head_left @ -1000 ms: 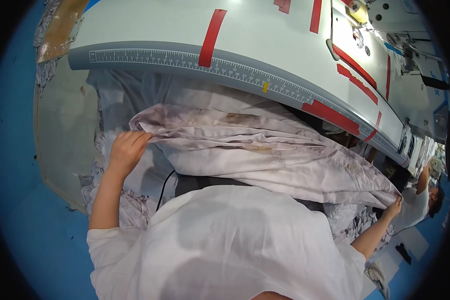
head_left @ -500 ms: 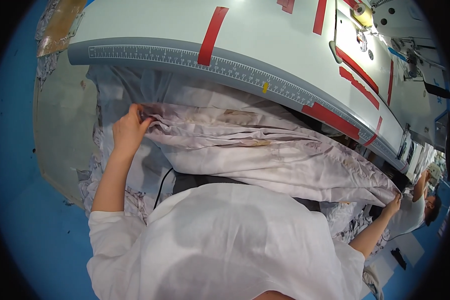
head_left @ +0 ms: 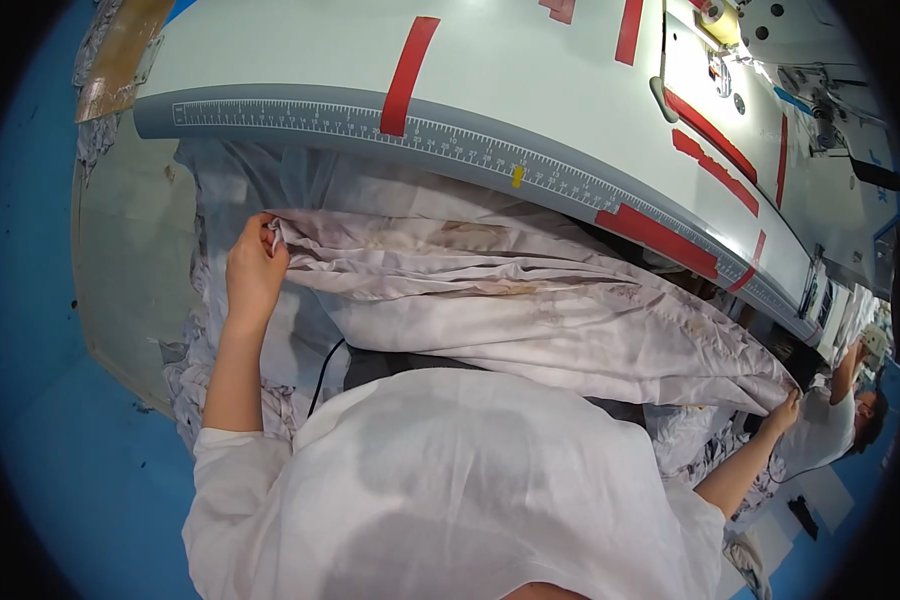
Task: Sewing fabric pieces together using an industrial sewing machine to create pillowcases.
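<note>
So the pale printed fabric (head_left: pixel 530 320) hangs stretched in a long folded band betw. the person's two hands, just below the table's front edge and above their lap. It looks doubled over lengthwise, w/ several folds running along it; brownish print shows near the top. Left hand (head_left: pixel 255 270) is closed on the left corner of the cloth, fingers pinching the edge. Right hand (head_left: pixel 785 408), far out to the right w/ arm fully extended, grips the other end; fingers mostly hidden by cloth, so exact pinch can't be told. Hands are well apart.

Judging by this, the spreading-out step seems about done: cloth is taut, ends held. Not yet laid on the grey table (head_left: pixel 270 60), whose ruler strip (head_left: pixel 450 140) and red tape marks (head_left: pixel 408 75) sit bare above. More loose fabric (head_left: pixel 260 190) lies heaped under and behind. A sewing machine (head_left: pixel 820 90) stands at far right; another person (head_left: pixel 850 410) sits beyond.
</note>
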`<act>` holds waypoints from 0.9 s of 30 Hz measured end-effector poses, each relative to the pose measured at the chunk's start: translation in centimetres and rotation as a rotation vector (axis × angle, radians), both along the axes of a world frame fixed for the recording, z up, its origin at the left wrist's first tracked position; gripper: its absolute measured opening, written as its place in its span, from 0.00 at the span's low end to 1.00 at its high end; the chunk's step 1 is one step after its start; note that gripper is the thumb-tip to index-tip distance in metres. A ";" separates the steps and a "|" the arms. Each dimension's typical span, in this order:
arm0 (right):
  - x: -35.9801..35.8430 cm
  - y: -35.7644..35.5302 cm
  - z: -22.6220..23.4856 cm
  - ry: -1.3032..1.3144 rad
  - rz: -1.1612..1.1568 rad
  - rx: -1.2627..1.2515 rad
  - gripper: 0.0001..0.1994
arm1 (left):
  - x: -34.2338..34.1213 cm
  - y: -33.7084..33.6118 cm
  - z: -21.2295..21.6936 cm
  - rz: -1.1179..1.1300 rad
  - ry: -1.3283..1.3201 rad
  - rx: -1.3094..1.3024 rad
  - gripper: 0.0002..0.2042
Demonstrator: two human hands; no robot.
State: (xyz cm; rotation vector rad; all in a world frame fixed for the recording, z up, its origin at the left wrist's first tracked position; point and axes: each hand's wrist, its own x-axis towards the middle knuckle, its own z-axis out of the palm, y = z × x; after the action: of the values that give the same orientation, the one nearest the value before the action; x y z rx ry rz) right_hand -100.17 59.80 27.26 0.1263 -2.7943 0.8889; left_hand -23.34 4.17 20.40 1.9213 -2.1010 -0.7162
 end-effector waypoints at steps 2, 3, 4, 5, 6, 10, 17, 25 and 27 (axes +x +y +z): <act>-0.5 0.1 0.0 -0.013 -0.010 0.001 0.22 | 1.1 0.1 -0.5 0.035 0.062 0.026 0.17; -0.6 0.3 -0.1 0.008 -0.001 0.020 0.22 | 1.6 0.2 -0.7 0.067 0.126 0.052 0.17; -0.6 0.2 -0.4 0.029 0.008 0.040 0.22 | 1.7 0.2 -0.7 0.069 0.123 0.053 0.17; -0.7 0.1 -0.5 0.026 0.010 0.041 0.22 | 1.9 0.3 -0.7 0.089 0.140 0.046 0.17; -0.8 0.0 -0.6 0.037 0.004 0.072 0.22 | 2.0 0.4 -0.7 0.109 0.157 0.039 0.17; -1.0 -0.1 -0.8 0.044 -0.030 0.105 0.23 | 1.7 0.1 -0.1 0.096 0.105 0.084 0.15; -1.1 0.7 -0.5 -0.001 -0.033 -0.005 0.23 | 1.4 -0.1 1.8 0.035 -0.157 -0.056 0.15; -0.9 1.3 -1.3 -0.016 -0.041 -0.015 0.24 | 3.2 0.7 1.6 0.049 0.022 -0.059 0.15; -1.3 2.0 -1.0 -0.019 -0.024 -0.028 0.24 | 3.1 0.7 1.5 0.033 0.021 -0.106 0.14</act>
State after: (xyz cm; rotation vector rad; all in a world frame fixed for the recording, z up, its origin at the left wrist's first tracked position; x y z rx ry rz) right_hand -101.52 61.76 26.31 0.0804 -2.7936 0.9281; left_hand -20.26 4.86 21.86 1.8802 -2.0466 -0.6032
